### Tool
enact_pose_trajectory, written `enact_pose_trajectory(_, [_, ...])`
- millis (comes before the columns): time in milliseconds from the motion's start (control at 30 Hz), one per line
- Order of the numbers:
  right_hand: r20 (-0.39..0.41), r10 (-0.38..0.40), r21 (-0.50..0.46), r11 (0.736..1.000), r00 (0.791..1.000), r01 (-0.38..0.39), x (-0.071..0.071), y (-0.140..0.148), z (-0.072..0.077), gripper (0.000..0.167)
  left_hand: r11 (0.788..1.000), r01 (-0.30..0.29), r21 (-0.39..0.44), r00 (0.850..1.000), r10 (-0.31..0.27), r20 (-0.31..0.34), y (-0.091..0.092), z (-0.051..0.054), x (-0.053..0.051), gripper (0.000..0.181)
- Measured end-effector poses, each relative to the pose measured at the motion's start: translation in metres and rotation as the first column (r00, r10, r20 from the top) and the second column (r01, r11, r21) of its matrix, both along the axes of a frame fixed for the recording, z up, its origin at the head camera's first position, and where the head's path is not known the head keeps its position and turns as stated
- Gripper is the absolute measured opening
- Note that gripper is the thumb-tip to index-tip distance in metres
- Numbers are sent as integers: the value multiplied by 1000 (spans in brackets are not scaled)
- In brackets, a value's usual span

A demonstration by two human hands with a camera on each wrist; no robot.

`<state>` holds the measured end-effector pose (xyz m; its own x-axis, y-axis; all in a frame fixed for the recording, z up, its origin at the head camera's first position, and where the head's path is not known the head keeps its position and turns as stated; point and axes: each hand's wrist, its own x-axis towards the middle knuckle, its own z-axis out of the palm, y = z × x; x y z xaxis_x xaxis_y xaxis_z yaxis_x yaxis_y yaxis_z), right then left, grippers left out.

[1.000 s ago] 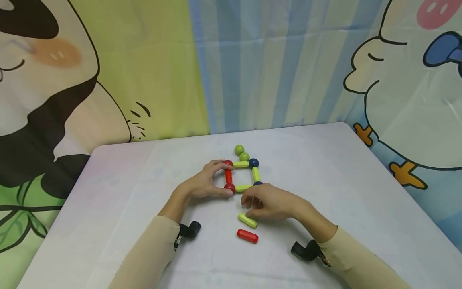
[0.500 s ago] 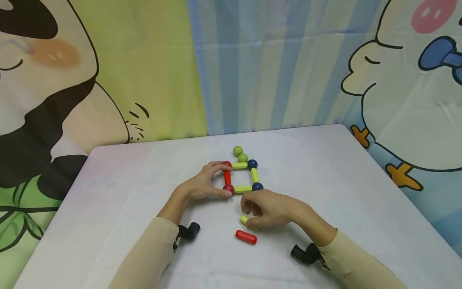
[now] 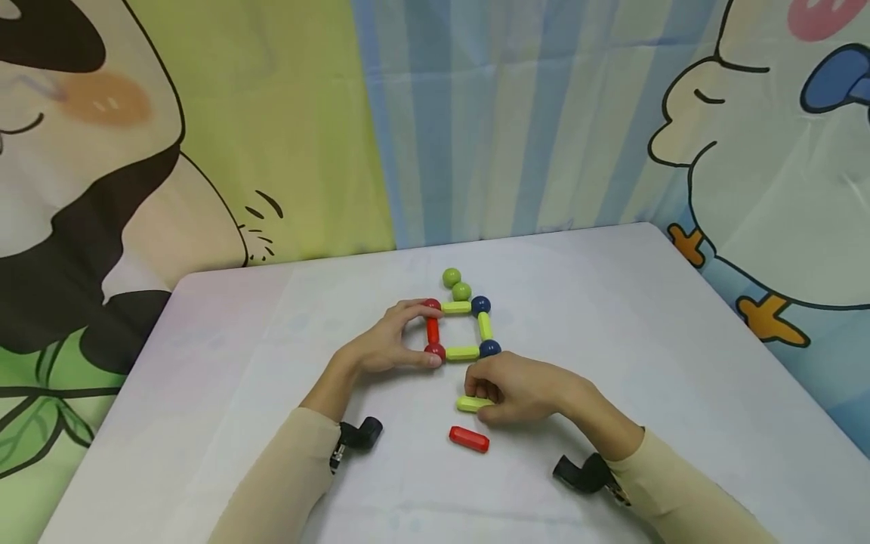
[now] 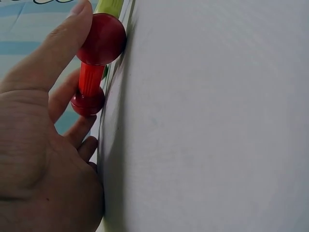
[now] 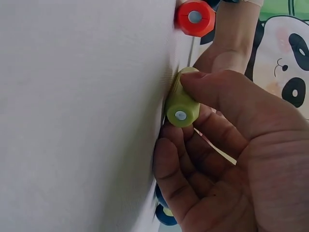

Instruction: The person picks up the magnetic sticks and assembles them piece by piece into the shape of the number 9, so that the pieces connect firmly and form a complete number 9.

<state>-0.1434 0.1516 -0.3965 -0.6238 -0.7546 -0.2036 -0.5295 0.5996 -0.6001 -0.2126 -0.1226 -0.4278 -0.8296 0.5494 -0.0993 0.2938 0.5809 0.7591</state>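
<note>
A square of magnetic building rods and balls lies on the table. Its left side is a red rod point(image 3: 433, 330) between a far red ball point(image 3: 433, 305) and a near red ball point(image 4: 102, 39). Yellow-green rods point(image 3: 485, 326) form the other sides, with blue balls point(image 3: 489, 348) at the right corners. My left hand point(image 3: 390, 340) spans the red side, thumb at the near ball and index finger at the far one. Just in front of the square, my right hand point(image 3: 519, 387) pinches a loose yellow-green rod point(image 5: 183, 104), whose metal end faces the right wrist camera.
Nearer the front lies a loose red rod point(image 3: 469, 439). Behind the square, two green balls point(image 3: 451, 277) sit together, one close to the far yellow-green rod. A cartoon-printed curtain point(image 3: 476, 113) hangs behind the white table point(image 3: 598, 302).
My right thumb and fingers have closed on the loose yellow-green rod. It has turned from slanted to nearly crosswise and moved slightly toward the square. My left hand stays at the red side.
</note>
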Motion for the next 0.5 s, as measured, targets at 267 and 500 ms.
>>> enact_pose_trajectory(267, [-23,-66,-22,998,998,65,4,14,-1,18,1000,5,8,1000,-5,1,9,-4,-2,79])
enact_pose_trajectory(500, [-5,-89,-98,991,996,89,0,14,2,17,999,-42,0,999,42,-2,7,-4,-3,78])
